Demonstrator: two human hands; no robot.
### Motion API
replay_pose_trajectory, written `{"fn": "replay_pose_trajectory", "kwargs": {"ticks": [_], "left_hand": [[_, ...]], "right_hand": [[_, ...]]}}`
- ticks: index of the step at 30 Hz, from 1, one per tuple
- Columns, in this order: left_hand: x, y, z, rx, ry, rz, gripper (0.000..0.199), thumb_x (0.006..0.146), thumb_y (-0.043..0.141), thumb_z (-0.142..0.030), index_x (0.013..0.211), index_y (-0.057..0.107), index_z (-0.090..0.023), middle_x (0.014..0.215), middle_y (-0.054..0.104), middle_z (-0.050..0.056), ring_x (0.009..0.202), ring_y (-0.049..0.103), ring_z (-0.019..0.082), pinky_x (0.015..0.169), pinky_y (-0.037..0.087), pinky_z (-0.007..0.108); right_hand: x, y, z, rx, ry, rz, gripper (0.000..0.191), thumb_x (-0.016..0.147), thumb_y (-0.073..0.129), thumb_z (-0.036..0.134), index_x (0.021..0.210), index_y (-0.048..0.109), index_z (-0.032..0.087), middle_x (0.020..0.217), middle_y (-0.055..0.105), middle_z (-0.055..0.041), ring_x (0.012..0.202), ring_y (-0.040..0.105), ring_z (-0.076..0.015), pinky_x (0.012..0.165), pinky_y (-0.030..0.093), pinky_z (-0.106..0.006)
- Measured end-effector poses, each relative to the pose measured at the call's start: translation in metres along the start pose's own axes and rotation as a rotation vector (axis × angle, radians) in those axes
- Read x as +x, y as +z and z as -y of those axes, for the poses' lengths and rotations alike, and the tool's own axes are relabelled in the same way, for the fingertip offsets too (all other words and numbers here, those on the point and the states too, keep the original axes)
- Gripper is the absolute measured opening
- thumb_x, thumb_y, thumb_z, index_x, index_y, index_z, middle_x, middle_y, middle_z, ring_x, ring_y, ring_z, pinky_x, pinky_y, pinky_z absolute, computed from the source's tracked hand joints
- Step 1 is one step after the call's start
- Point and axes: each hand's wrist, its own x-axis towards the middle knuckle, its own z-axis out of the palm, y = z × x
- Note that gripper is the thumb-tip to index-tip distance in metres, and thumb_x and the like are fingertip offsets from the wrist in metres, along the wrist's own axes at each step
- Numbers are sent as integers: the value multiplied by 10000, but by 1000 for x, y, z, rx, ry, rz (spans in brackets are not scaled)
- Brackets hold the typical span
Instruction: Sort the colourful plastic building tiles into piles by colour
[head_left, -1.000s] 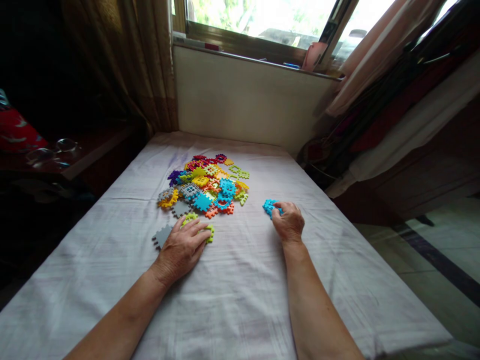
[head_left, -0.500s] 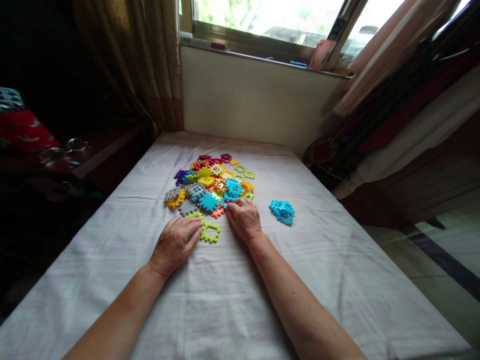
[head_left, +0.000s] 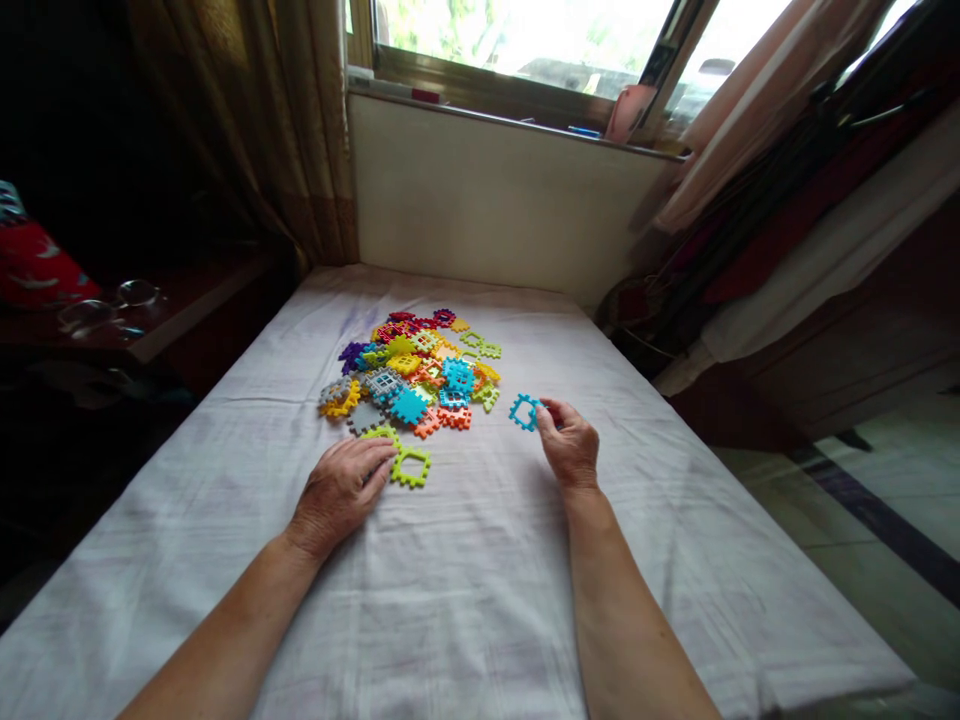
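A heap of notched plastic pieces in many colours (head_left: 409, 365) lies on the cloth-covered surface. My left hand (head_left: 345, 490) rests palm down at the heap's near side, its loosely bent fingers over a green piece and beside a square green frame piece (head_left: 412, 467). To the right of the heap, my right hand (head_left: 568, 440) pinches a blue frame piece (head_left: 524, 412) between thumb and fingers. The spot under and behind my right hand is hidden.
A pale sheet (head_left: 465, 590) covers the surface. Beyond it stand a low wall (head_left: 502, 200) and a window. On the left, glasses (head_left: 112, 308) and a red patterned object (head_left: 41, 268) sit on a dark table. Clothes (head_left: 795, 240) hang at the right.
My right hand has moved right, away from the heap, with a blue frame piece in its fingers. It now covers the place of the separate blue pieces. My left hand has stayed.
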Motion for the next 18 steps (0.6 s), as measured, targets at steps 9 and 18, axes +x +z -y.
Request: {"fn": "replay_pose_trajectory", "kwargs": {"ticks": [9, 18], "left_hand": [[1, 0, 0, -20, 14, -24, 245, 945, 499, -345, 1003, 703, -224, 1055, 762, 61, 968, 709, 213, 941, 533, 408], [0, 1, 0, -43, -13, -20, 235, 936, 509, -331, 986, 715, -230, 1057, 764, 54, 978, 711, 216, 946, 537, 421]], "right_hand": [[0, -9, -25, -188, 111, -72, 366, 817, 484, 382, 987, 737, 181, 892, 712, -92, 805, 616, -223, 799, 472, -341], [-20, 20, 12, -135, -182, -3, 276, 884, 500, 293, 1011, 724, 194, 993, 693, -103, 946, 589, -239, 914, 453, -372]]}}
